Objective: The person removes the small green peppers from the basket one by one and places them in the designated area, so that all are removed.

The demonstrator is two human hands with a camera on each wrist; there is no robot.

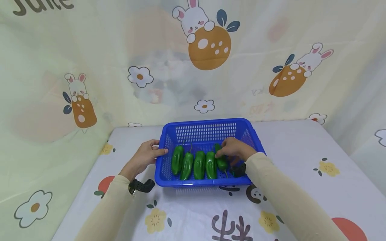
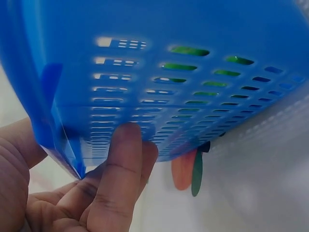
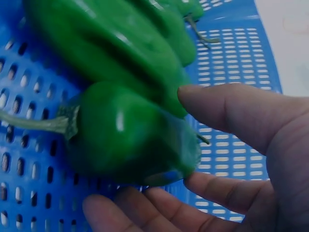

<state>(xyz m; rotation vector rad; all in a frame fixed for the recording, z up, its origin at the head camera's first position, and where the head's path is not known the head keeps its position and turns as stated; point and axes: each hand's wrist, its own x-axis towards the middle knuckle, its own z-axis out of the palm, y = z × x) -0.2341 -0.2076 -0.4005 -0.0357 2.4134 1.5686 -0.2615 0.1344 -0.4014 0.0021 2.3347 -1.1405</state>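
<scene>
Several green peppers (image 1: 199, 165) lie side by side in a blue plastic basket (image 1: 205, 182) with slotted walls. My left hand (image 1: 147, 154) grips the basket's left side, thumb over the rim. In the left wrist view, the fingers (image 2: 123, 166) of that hand press the slotted wall from outside. Inside the basket, my right hand (image 1: 236, 149) has its thumb and fingers round the rightmost green pepper (image 3: 130, 133). This pepper rests close against its neighbour, its stem towards the basket's near side. Part of it is hidden by the hand in the head view.
The basket stands on a table with a white printed cloth (image 1: 187, 214), near the back edge. Behind it hangs a pale curtain (image 1: 169, 100) with rabbits and flowers. Dark wrist devices (image 1: 141, 185) sit on both wrists, the right one inside the basket.
</scene>
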